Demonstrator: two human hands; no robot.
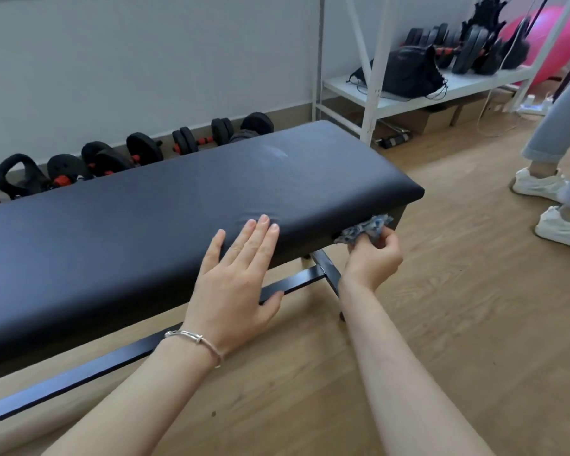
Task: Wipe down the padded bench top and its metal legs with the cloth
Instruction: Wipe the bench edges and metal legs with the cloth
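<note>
Pressing left hand [234,284] flat, fingers straight, on smooth dark padded bench top [178,205]. Gripping crumpled blue-white cloth [364,229] in curled right hand [374,255], against cushion's underside, square black metal leg [326,271] just below those fingers.

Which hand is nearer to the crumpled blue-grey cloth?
Right. The right hand grips the crumpled blue-grey cloth against the side of the black padded bench; the left hand lies flat on its top, apart from the cloth.

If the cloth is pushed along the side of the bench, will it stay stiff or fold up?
Probably floppy: the cloth sits bunched in the right hand. It likely weighs little, since curled fingers alone hold it.
</note>
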